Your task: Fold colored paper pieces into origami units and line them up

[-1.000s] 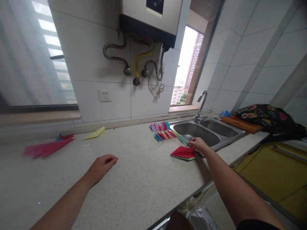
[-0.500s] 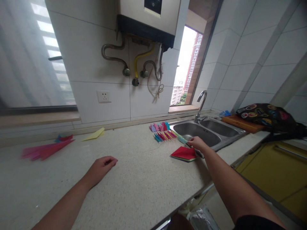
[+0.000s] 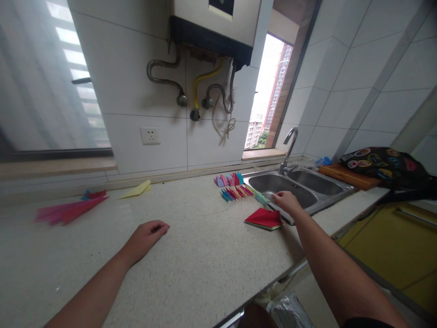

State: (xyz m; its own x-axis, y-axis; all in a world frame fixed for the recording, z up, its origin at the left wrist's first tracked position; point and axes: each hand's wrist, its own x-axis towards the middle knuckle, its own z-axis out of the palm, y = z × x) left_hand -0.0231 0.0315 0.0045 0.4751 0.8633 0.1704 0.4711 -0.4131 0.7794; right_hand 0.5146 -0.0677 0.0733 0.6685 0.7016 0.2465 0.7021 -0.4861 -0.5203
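At sink's near edge, on speckled table [image 3: 205, 255]: right hand [image 3: 287, 203] stretched forward, fingertips pinched on one end of a pale teal-green folded paper [image 3: 261, 198]. Paper narrow, flat, pointed, lying at the end of a fanned row of folded strips [image 3: 236, 193] in blue, red, yellow and pink. Red folded sheet [image 3: 264, 217] just beside the wrist, on a thin stack. Cluster of pink pieces [image 3: 227, 180] behind the row. Left hand [image 3: 146, 234] rests well apart, knuckles up, fingers curled loosely under, holding nothing. Double steel sink [image 3: 273, 183]: two basins side by side, tap [image 3: 290, 146] at back rim.
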